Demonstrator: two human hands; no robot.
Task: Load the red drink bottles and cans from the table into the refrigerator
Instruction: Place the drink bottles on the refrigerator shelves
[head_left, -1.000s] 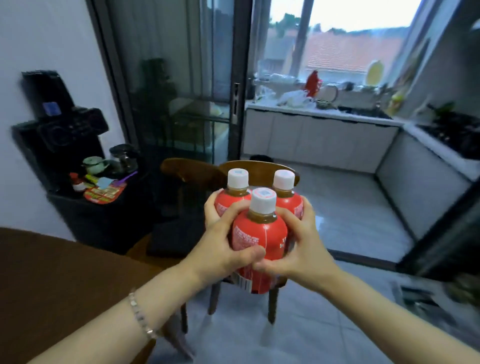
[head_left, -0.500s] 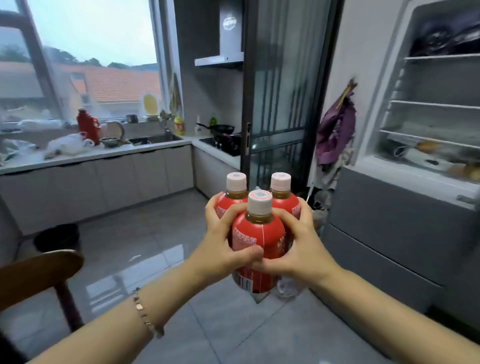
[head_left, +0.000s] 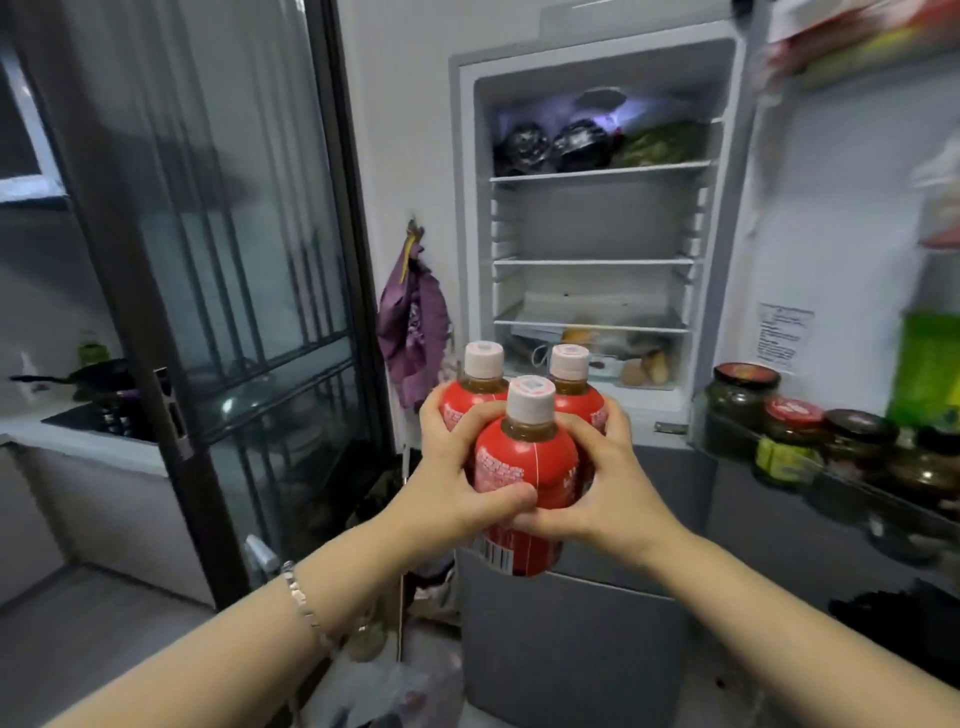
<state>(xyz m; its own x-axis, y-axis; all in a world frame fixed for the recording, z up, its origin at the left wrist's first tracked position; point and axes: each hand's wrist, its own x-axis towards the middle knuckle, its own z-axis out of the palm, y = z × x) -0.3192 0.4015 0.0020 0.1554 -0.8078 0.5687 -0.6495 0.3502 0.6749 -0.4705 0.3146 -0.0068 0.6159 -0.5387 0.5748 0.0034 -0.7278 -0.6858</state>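
Both hands clasp a cluster of three red drink bottles with white caps, held upright in the air in front of the open refrigerator. The left hand curls round the left side of the cluster, its thumb pressed across the front bottle's label. The right hand wraps the right side, its thumb meeting the left one low on the same bottle. The bottles touch one another, two behind and one in front. Inside the refrigerator, dark bags lie on the top shelf. The open fridge door at the right carries jars in a lower rack. A purple bag hangs on the wall just left of the refrigerator. A bracelet circles the left wrist.
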